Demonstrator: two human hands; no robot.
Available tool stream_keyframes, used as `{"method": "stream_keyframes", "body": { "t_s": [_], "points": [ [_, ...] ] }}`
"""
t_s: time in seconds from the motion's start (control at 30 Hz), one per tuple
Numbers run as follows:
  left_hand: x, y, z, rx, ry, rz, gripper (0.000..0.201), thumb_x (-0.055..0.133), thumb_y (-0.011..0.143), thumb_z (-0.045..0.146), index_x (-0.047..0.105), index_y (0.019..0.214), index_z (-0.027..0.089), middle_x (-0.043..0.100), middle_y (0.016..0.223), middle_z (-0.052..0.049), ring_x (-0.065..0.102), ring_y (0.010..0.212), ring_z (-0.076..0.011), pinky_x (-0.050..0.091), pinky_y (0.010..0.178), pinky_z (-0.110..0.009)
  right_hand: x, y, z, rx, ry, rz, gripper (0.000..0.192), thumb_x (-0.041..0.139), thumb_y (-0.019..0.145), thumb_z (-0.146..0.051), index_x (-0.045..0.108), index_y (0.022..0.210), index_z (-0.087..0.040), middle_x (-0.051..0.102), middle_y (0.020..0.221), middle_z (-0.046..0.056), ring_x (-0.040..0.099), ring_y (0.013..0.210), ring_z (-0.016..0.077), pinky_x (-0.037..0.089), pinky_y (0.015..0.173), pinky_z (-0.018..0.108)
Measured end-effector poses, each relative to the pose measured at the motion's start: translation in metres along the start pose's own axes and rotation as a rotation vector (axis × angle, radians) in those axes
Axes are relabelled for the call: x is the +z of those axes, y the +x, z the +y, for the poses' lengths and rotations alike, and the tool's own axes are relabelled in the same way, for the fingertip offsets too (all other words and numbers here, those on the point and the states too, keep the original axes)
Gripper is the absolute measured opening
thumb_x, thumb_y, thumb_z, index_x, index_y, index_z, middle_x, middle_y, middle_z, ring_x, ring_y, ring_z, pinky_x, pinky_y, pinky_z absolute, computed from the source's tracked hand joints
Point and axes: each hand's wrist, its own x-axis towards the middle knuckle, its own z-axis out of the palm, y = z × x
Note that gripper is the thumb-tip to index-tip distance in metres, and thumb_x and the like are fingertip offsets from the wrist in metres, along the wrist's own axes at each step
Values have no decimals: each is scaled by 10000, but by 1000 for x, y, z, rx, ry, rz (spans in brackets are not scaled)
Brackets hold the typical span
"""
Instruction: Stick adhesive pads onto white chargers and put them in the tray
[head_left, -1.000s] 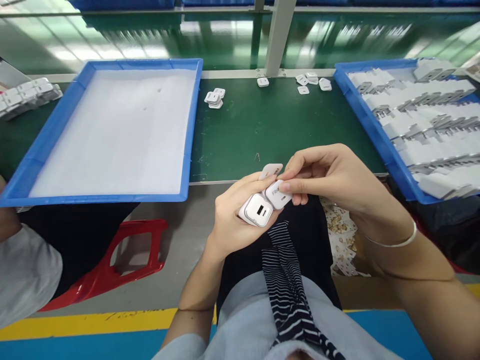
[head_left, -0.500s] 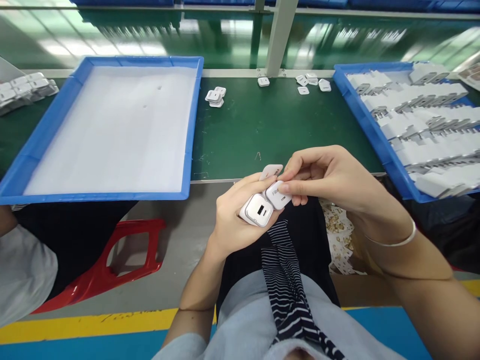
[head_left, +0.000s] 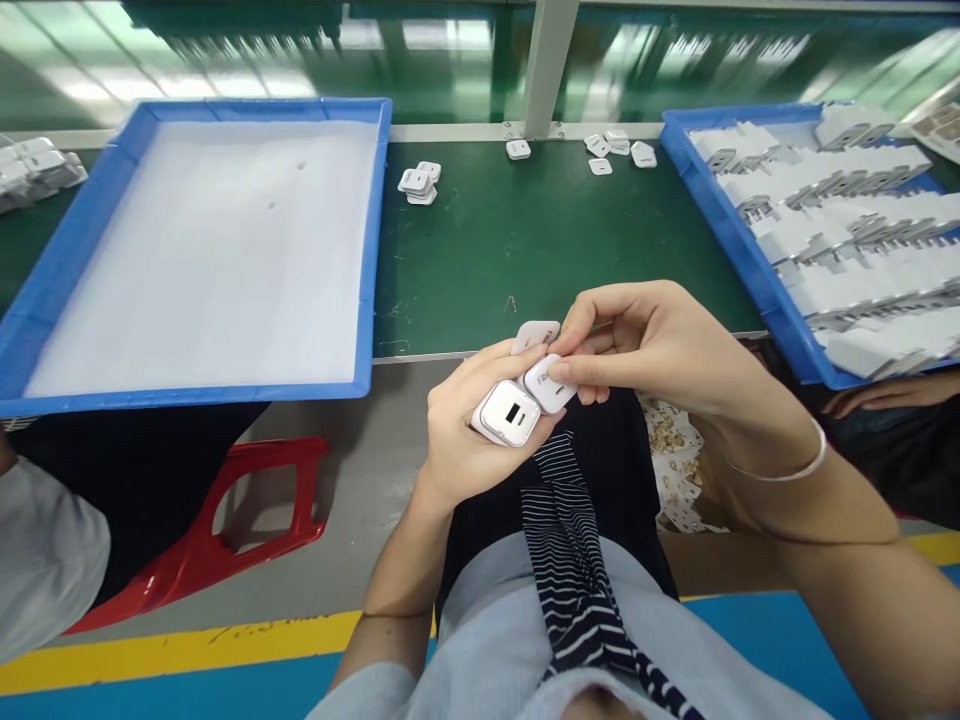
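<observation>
My left hand (head_left: 457,430) is closed around a white charger (head_left: 508,414), whose end with one wide and one narrow port faces up. Right beside that end sits a white rounded face plate (head_left: 546,388) with printed letters and a single small slot. My right hand (head_left: 637,345) pinches this plate between thumb and fingers. A second white face plate (head_left: 534,336) sticks up behind the left fingers, near my right fingertips. Whatever lies under the pinched plate is hidden by my hands.
A blue tray (head_left: 367,300) lined with white stands at left; another blue tray (head_left: 739,235) holds rows of white chargers at right. Several loose plates (head_left: 517,149) lie along the back of the green table (head_left: 480,240). A red stool (head_left: 270,540) and a co-worker's hand (head_left: 892,393) flank me.
The view has shifted slightly. Both hands keep nearly the same hold on the charger and the plate. At the right, a co-worker's hand has come into view under the tray.
</observation>
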Motion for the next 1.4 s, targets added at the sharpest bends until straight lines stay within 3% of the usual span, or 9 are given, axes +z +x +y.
{"method": "stream_keyframes", "body": {
  "t_s": [0.23, 0.43, 0.63, 0.87, 0.97, 1.1, 1.17, 1.27, 1.4],
  "points": [
    [2, 0, 1, 13, -2, 18, 471, 878, 691, 128, 742, 1141, 158, 792, 1144, -96, 749, 1081, -220, 606, 981, -319, -2, 0, 1, 6, 30, 7, 354, 953, 638, -274, 628, 754, -191, 637, 647, -33, 615, 515, 100, 514, 466, 227],
    [7, -3, -5, 43, -61, 27, 473, 885, 694, 141, 744, 1145, 157, 792, 1133, -99, 755, 1050, -214, 619, 950, -315, -3, 13, 30, 6, 225, -44, 558, 980, 583, -243, 494, 856, -208, 608, 763, -73, 582, 482, 61, 484, 411, 194],
    [3, -5, -14, -15, -107, -22, 492, 900, 692, 192, 749, 1160, 208, 796, 1143, -84, 763, 1039, -227, 629, 943, -355, -1, 10, 34, -110, 202, -58, 301, 824, 834, -345, 600, 973, -200, 635, 803, -40, 582, 538, 59, 509, 479, 191],
    [1, -3, -10, -13, -92, 9, 502, 885, 713, 181, 742, 1193, 218, 779, 1205, -89, 754, 1089, -240, 627, 966, -370, 7, 16, 39, -96, 349, -23, 179, 849, 798, -270, 708, 887, -205, 680, 850, -23, 626, 657, 77, 537, 564, 188],
    [6, -7, -12, -24, -40, 29, 504, 875, 724, 168, 731, 1204, 216, 776, 1210, -90, 743, 1125, -249, 617, 987, -381, 16, 22, 49, -124, 419, 130, 150, 854, 779, -252, 712, 803, -207, 692, 831, -24, 644, 705, 83, 552, 617, 191],
    [5, -9, -14, -46, 17, 9, 475, 868, 737, 171, 721, 1188, 193, 678, 1378, -136, 724, 1159, -263, 601, 1010, -419, 12, 26, 47, -368, 225, 317, 97, 794, 830, -204, 706, 791, -211, 695, 837, -21, 669, 727, 97, 571, 647, 214],
    [2, -8, -15, -53, 22, -4, 471, 871, 735, 175, 720, 1181, 182, 618, 1441, -158, 720, 1149, -254, 602, 992, -413, 5, 26, 41, -383, 43, 244, 52, 722, 895, -204, 708, 846, -214, 689, 804, -18, 661, 659, 101, 551, 577, 222],
    [-1, -3, -14, -63, 3, -43, 450, 872, 736, 173, 726, 1161, 190, 719, 1220, -110, 724, 1069, -211, 610, 935, -362, -3, 25, 34, -391, -173, 113, 76, 682, 929, -200, 731, 872, -205, 679, 794, -15, 603, 575, 76, 520, 533, 219],
    [1, 2, -12, -58, 9, 56, 453, 872, 735, 172, 732, 1163, 216, 737, 1094, -62, 718, 1003, -183, 606, 907, -336, -1, 28, 40, -358, 33, 120, 176, 807, 840, -253, 754, 1006, -230, 711, 912, -7, 640, 669, 92, 562, 582, 220]
  ]
}}
